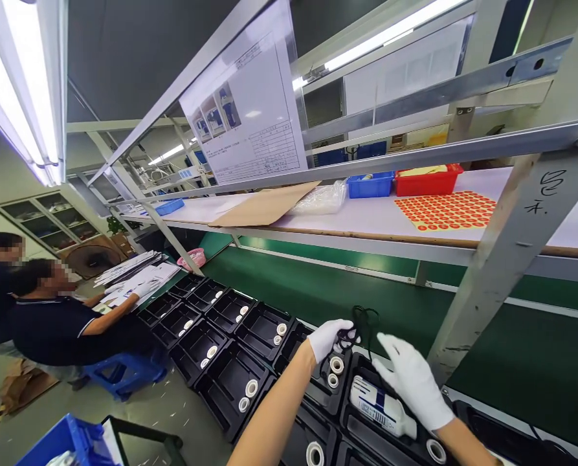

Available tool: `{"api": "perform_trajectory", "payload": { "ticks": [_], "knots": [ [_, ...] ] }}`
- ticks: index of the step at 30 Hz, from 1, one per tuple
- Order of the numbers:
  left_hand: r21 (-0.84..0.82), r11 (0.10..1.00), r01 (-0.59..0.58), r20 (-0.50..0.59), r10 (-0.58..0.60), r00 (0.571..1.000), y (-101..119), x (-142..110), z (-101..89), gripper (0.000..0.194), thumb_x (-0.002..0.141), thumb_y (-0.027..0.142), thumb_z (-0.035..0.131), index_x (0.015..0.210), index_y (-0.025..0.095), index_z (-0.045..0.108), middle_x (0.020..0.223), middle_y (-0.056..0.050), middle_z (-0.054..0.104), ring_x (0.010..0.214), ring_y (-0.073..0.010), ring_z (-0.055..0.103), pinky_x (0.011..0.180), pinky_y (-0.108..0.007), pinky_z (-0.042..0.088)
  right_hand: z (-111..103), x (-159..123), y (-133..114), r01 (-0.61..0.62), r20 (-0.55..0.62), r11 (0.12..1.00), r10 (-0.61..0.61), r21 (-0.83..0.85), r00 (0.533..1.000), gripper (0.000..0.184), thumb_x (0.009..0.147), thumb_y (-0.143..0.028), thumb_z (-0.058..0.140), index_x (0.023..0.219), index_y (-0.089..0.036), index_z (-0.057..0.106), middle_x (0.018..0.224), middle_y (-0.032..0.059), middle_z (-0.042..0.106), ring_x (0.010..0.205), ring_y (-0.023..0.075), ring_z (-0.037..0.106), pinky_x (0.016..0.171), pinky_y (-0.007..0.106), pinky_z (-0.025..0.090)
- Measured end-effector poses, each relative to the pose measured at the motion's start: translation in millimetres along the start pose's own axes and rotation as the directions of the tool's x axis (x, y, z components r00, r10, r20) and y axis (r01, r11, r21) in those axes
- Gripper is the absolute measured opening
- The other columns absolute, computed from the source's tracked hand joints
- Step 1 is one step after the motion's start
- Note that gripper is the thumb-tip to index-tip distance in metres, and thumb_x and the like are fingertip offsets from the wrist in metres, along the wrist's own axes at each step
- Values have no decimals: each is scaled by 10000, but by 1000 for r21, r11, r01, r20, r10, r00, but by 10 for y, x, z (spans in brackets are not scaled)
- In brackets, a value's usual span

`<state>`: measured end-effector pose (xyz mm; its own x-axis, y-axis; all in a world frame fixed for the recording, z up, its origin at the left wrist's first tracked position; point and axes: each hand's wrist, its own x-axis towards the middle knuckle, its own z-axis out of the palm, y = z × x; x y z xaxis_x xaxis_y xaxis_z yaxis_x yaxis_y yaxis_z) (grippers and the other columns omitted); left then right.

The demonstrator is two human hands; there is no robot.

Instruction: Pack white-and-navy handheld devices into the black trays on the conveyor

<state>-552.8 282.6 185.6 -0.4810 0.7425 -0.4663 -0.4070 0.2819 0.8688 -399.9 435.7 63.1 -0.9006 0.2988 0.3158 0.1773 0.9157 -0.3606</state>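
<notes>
Both my hands wear white gloves. My left hand [330, 338] is closed on a coiled black cable [364, 321], held just above a black plastic tray [366, 421]. My right hand [412, 378] hovers over the same tray with its fingers stretched out, holding nothing. In that tray lies a white bottle-shaped device [380, 406] with a printed label. Small white rolls [336, 366] sit in the tray next to it.
Several more black trays [230, 310] with white rolls line the edge of the green conveyor belt [318, 288]. Two people sit at the far left near paper stacks [128, 268]. On the shelf above are blue [370, 185] and red [427, 180] bins, a red sticker sheet [446, 210] and cardboard [264, 207].
</notes>
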Motion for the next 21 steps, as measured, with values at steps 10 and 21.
{"api": "perform_trajectory", "payload": {
  "ticks": [10,21],
  "knots": [
    [-56,949,-310,-135,301,944,141,32,383,701,877,820,422,1098,171,570,853,10,553,508,-41,333,470,-224,184,-643,252,-540,-316,311,738,151,597,938,602,884,-599,507,1238,-145,684,1263,160,709,1188,330,653,1083,489,497],
    [439,861,-257,425,53,904,-987,596,501,419,766,392,830,1089,151,711,949,-65,712,1025,-275,659,1076,-501,492,-483,52,-149,-387,162,674,373,629,914,587,991,-636,315,1116,-157,632,988,135,730,927,276,698,895,420,576]
  ]
}}
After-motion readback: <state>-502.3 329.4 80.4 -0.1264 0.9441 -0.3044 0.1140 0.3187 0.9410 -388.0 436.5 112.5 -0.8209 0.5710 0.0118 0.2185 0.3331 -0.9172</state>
